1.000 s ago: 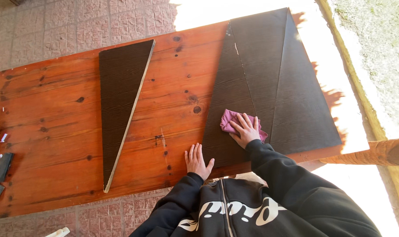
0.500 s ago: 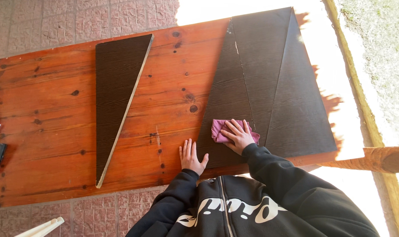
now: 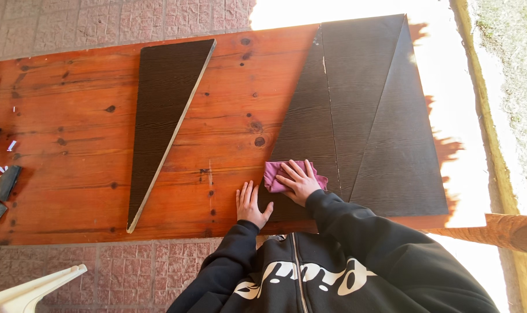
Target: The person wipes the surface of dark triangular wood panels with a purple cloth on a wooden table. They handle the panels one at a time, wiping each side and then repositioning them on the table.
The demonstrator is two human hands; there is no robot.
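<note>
A long reddish wooden tabletop (image 3: pixel 101 145) with dark knots is seen from above, set over a floor of pinkish paving tiles (image 3: pixel 130 266). Toward the right end of the tabletop a large dark wood-grain panel (image 3: pixel 379 116) is laid flat, made up of triangular pieces set edge to edge; its far right part is lit by strong sunlight. Nearer the middle of the tabletop a separate dark triangular board (image 3: pixel 165 110) is laid, its narrow tip pointing to the near edge.

Black sleeves are worn on both arms, which are reached out from the near edge. The right hand (image 3: pixel 299 182) is pressed flat on a crumpled magenta cloth (image 3: pixel 275 173), which is held against the near left corner of the large panel. The fingers of this hand are spread apart over the cloth, not closed around it; the cloth is seen poking out beyond the fingertips toward the left. The left hand (image 3: pixel 251 204) is laid palm down on the bare tabletop just beside the panel's near corner, fingers slightly apart, with nothing held.

At the left end of the tabletop a few small dark objects (image 3: pixel 7 182) are laid near the edge.
</note>
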